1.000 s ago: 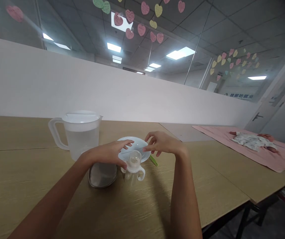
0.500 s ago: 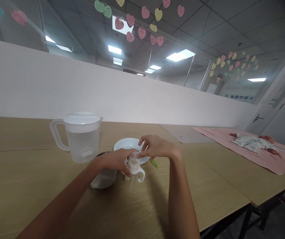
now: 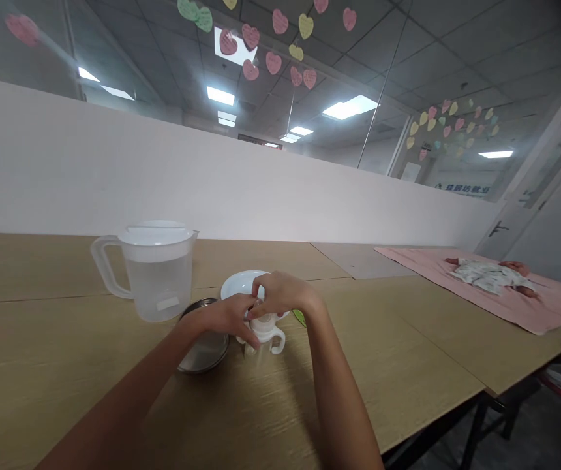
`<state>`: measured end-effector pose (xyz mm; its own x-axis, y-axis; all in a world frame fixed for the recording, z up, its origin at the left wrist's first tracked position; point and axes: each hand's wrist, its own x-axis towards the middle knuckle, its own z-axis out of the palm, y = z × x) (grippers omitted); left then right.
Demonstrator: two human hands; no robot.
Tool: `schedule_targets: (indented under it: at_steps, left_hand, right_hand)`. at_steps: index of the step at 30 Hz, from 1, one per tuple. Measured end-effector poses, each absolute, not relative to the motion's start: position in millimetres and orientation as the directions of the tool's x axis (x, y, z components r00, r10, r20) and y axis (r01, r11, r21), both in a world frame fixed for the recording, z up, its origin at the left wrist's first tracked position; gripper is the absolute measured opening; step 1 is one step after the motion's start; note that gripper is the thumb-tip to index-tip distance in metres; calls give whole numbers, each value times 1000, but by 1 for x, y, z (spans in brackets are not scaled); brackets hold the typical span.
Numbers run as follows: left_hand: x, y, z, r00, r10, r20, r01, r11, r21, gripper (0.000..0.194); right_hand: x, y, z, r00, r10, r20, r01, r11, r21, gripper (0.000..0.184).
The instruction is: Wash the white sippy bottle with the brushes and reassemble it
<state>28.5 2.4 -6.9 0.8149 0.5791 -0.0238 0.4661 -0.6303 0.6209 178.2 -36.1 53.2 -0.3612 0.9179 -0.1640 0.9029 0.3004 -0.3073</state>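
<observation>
A baby bottle [image 3: 263, 337] with white curved side handles stands upright on the table in front of me. My left hand [image 3: 229, 318] is wrapped around its upper part from the left. From above and to the right, my right hand [image 3: 283, 294] closes its fingers over the bottle's clear domed cap, which is mostly covered. Just behind both hands lies a white bowl [image 3: 235, 284], partly hidden by them. A round metal dish [image 3: 205, 354] sits under my left wrist. Part of a green utensil [image 3: 299, 318] shows beside my right wrist.
A lidded clear pitcher [image 3: 159, 281] stands at the back left. To the far right, a baby-like figure in a patterned garment [image 3: 488, 277] lies on a pink cloth [image 3: 545, 316]. A white wall [image 3: 241, 196] runs behind the table [image 3: 368, 352].
My right hand has moved left and closed over the bottle's cap, covering more of it. My left hand stays around the bottle. The view has shifted slightly.
</observation>
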Motion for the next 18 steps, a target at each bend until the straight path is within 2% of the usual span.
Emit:
schedule_targets:
  at_steps: [4, 9, 11, 14, 18]
  left_hand:
    - [29, 4, -9, 816, 577, -8, 454, -634, 626, 53]
    - [30, 4, -9, 753, 655, -59, 567, -601, 564, 49]
    - [30, 2, -6, 752, 655, -71, 573, -598, 560, 45]
    - [32, 0, -1, 759, 646, -87, 571, -595, 566, 42]
    - [32, -3, 0, 766, 639, -75, 558, -601, 572, 46]
  right_hand:
    - [180, -37, 53, -353, 919, -176, 893, 274, -357, 48]
    - [170, -44, 54, -310, 949, -59, 939, 295, -175, 47]
    - [168, -48, 55, -301, 953, -30, 945, 294, -144, 49]
    - [172, -55, 58, -323, 946, 35, 928, 323, -186, 52]
    - [190, -68, 67, -342, 927, 153, 870, 373, -321, 48]
